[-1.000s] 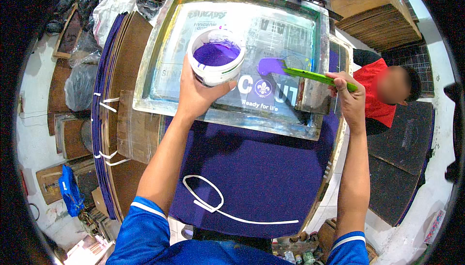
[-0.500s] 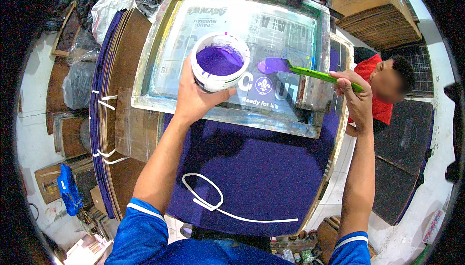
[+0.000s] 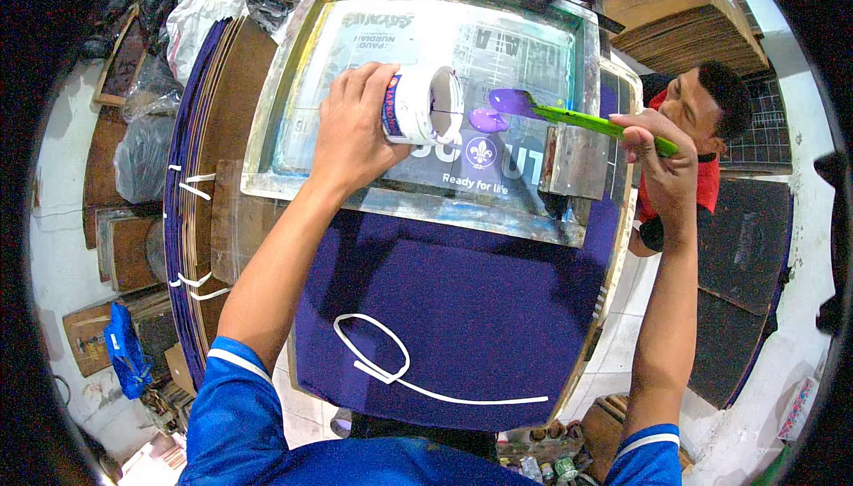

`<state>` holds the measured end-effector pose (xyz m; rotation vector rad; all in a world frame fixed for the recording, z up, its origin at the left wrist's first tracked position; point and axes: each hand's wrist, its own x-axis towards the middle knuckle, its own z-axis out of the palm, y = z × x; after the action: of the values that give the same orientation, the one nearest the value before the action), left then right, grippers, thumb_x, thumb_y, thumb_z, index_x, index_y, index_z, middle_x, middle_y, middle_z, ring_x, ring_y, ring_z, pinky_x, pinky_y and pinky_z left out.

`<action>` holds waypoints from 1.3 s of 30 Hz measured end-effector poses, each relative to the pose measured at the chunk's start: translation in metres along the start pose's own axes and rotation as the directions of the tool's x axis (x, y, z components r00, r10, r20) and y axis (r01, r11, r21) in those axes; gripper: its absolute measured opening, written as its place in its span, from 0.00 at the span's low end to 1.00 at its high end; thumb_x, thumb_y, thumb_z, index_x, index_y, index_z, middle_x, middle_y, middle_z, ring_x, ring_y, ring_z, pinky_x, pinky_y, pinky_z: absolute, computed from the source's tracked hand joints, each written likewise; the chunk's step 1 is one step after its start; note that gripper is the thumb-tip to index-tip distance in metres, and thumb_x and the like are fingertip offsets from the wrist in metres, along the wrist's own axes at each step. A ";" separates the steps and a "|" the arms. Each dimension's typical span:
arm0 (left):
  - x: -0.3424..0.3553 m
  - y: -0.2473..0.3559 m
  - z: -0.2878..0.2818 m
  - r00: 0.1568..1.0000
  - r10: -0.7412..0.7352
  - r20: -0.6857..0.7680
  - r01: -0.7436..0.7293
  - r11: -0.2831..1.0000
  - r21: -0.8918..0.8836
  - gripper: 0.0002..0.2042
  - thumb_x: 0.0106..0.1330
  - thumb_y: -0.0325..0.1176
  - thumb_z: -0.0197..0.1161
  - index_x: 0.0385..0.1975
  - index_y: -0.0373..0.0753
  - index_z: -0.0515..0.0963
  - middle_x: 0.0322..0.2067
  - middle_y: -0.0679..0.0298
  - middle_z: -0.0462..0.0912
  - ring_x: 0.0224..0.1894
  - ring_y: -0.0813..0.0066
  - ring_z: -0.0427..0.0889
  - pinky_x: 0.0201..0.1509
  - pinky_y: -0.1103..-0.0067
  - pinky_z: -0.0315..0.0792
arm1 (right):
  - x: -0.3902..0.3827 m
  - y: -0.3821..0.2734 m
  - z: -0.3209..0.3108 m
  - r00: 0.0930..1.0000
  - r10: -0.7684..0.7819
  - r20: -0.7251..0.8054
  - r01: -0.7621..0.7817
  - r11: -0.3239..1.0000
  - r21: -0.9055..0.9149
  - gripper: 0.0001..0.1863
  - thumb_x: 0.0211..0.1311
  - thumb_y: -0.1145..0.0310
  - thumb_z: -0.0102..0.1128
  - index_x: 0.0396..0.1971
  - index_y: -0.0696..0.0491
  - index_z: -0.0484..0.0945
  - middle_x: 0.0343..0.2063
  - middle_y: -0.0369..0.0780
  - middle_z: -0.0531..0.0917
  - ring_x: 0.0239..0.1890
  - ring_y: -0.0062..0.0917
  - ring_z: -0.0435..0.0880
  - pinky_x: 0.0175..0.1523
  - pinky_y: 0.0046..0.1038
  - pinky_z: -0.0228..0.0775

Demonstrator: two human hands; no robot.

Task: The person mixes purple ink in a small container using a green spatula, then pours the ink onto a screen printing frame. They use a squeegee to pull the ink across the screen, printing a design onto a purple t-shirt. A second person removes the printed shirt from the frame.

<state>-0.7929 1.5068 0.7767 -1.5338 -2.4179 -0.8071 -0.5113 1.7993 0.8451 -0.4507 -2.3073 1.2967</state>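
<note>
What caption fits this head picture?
Left hand tips a white tub of purple paint onto a printing screen.

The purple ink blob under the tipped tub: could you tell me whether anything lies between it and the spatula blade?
Nothing visible does. The ink blob sits on the screen just below the spatula blade's purple tip; the tub mouth is to their left, not between them.

white plastic tub (image 3: 418, 104), glossy purple ink (image 3: 488, 119) (wet), matt cloth (image 3: 462, 317)
</note>
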 end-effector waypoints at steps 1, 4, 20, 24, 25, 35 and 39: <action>0.001 0.000 0.002 1.000 -0.011 0.015 0.010 1.000 0.022 0.48 0.41 0.36 0.83 0.70 0.45 0.70 0.64 0.55 0.74 0.68 0.46 0.71 0.66 0.53 0.71 | 0.000 -0.006 -0.003 1.000 0.003 -0.020 -0.003 1.000 -0.001 0.15 0.78 0.59 0.66 0.45 0.55 0.92 0.31 0.32 0.85 0.30 0.13 0.76 0.35 0.18 0.67; 0.008 0.000 0.008 1.000 -0.021 0.019 0.021 1.000 0.007 0.49 0.40 0.36 0.83 0.70 0.45 0.69 0.65 0.56 0.74 0.69 0.47 0.70 0.67 0.53 0.70 | 0.003 -0.022 -0.007 0.995 -0.066 -0.075 0.067 0.998 0.018 0.14 0.79 0.60 0.65 0.45 0.55 0.91 0.34 0.32 0.88 0.31 0.13 0.77 0.36 0.18 0.68; 0.010 0.121 0.043 0.981 -0.187 -0.042 0.111 0.731 -0.673 0.53 0.39 0.40 0.90 0.69 0.35 0.67 0.59 0.50 0.77 0.63 0.50 0.77 0.71 0.61 0.70 | -0.047 -0.042 0.001 0.984 0.177 0.021 -0.178 0.971 0.158 0.49 0.56 0.58 0.84 0.75 0.56 0.70 0.48 0.35 0.82 0.48 0.21 0.80 0.57 0.26 0.74; -0.018 0.198 0.044 0.993 -0.116 0.007 0.071 0.558 -0.827 0.54 0.43 0.45 0.90 0.70 0.33 0.66 0.64 0.49 0.76 0.68 0.52 0.76 0.75 0.62 0.68 | -0.144 -0.017 0.017 0.991 0.122 0.063 -0.093 0.932 -0.351 0.44 0.52 0.64 0.86 0.70 0.57 0.74 0.57 0.40 0.83 0.55 0.31 0.83 0.65 0.37 0.75; -0.026 0.220 0.046 0.996 -0.090 0.029 0.075 0.560 -0.825 0.55 0.43 0.46 0.90 0.72 0.33 0.65 0.65 0.48 0.74 0.70 0.49 0.74 0.77 0.60 0.66 | -0.173 -0.014 0.028 0.983 0.184 -0.006 -0.180 0.954 -0.238 0.43 0.51 0.68 0.86 0.68 0.56 0.75 0.58 0.41 0.84 0.57 0.32 0.84 0.66 0.40 0.76; -0.063 0.227 0.069 0.963 0.102 0.249 0.082 0.770 -0.632 0.43 0.57 0.46 0.84 0.70 0.35 0.72 0.67 0.46 0.77 0.69 0.47 0.76 0.75 0.59 0.67 | -0.362 0.068 -0.026 0.903 0.204 -0.379 -0.375 0.804 -0.461 0.50 0.47 0.53 0.88 0.72 0.50 0.75 0.69 0.43 0.80 0.72 0.40 0.76 0.82 0.47 0.56; -0.043 0.117 0.073 0.972 -0.229 -0.054 0.222 0.969 -0.109 0.27 0.69 0.39 0.74 0.64 0.34 0.76 0.59 0.47 0.81 0.61 0.49 0.79 0.70 0.59 0.68 | -0.390 0.127 -0.043 0.581 0.682 -0.443 -0.754 0.657 0.022 0.43 0.48 0.56 0.89 0.66 0.50 0.80 0.61 0.42 0.86 0.70 0.37 0.78 0.79 0.45 0.63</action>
<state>-0.6600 1.5488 0.7389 -1.2548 -2.5696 -1.0220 -0.1513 1.7043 0.6675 -1.7106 -1.8909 1.1428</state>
